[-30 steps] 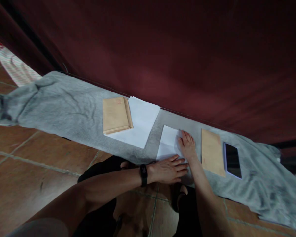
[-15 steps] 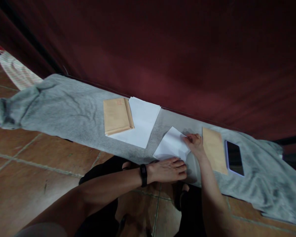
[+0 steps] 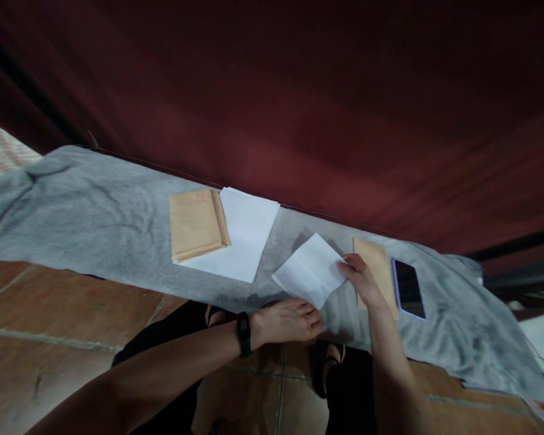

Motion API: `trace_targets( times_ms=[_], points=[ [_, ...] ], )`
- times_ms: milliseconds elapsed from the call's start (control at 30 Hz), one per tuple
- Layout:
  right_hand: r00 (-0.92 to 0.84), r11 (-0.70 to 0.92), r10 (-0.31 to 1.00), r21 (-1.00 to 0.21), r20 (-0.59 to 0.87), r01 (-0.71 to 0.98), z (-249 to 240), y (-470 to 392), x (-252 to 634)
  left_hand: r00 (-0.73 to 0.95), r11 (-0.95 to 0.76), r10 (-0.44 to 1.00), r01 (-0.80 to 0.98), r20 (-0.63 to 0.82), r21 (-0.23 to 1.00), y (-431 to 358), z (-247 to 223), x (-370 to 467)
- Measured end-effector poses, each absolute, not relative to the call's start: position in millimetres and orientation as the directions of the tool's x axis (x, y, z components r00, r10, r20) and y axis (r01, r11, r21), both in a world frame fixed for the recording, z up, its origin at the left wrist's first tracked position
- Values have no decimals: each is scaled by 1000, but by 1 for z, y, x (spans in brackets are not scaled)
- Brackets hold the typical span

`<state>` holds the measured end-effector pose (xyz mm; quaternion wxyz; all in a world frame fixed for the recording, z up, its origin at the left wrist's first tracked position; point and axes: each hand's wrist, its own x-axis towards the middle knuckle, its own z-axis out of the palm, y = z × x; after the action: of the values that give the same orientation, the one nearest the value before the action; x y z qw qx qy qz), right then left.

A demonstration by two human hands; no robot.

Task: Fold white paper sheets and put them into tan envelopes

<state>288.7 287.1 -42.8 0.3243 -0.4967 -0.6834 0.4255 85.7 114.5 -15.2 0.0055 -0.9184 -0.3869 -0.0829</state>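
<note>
A white sheet of paper (image 3: 311, 270), apparently folded smaller, is tilted just above the grey cloth and casts a shadow beside it. Its right corner is pinched between the thumb and fingers of my right hand (image 3: 362, 279). My left hand (image 3: 288, 320), wearing a black wristband (image 3: 243, 334), is at the sheet's lower edge with fingers bent together; its thumb is hidden. Just right of the sheet lies a single brown envelope (image 3: 377, 269), partly behind my right hand. To the left, a stack of brown envelopes (image 3: 197, 223) rests on larger white sheets (image 3: 249, 226).
A phone with a pale purple case (image 3: 408, 289) lies right of the single envelope. The grey cloth (image 3: 113, 211) covers a long narrow surface against a dark red upright panel (image 3: 272, 121). Below are the brown floor tiles (image 3: 49, 350) and my legs.
The white sheet has come up slightly from the cloth and opened out a little. My left hand has drawn back from its lower right side, its fingers now more bent. The view has shifted right.
</note>
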Motion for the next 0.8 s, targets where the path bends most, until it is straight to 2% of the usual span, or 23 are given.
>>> trace_targets(
  times_ms=[100, 233, 367, 500, 633, 800],
  points=[
    [-193, 167, 977, -900, 95, 402, -44, 291, 295, 728, -744, 663, 668, 174, 39, 118, -12, 78],
    [-119, 184, 982, -846, 143, 501, -47, 286, 304, 664, -680, 731, 729, 157, 81, 124, -7, 63],
    [-188, 244, 970, -674, 157, 698, -52, 273, 309, 641, -652, 754, 757, 144, 44, 130, -3, 47],
    [-279, 297, 953, -553, 119, 779, -56, 262, 309, 606, -612, 788, 790, 108, 33, 135, -6, 36],
    [-292, 303, 951, -513, 103, 803, -56, 251, 309, 577, -585, 811, 804, 99, 107, 138, -8, 32],
    [-288, 285, 956, -379, 50, 881, -52, 241, 307, 484, -498, 867, 852, 120, 162, 142, -14, 49]
  ],
)
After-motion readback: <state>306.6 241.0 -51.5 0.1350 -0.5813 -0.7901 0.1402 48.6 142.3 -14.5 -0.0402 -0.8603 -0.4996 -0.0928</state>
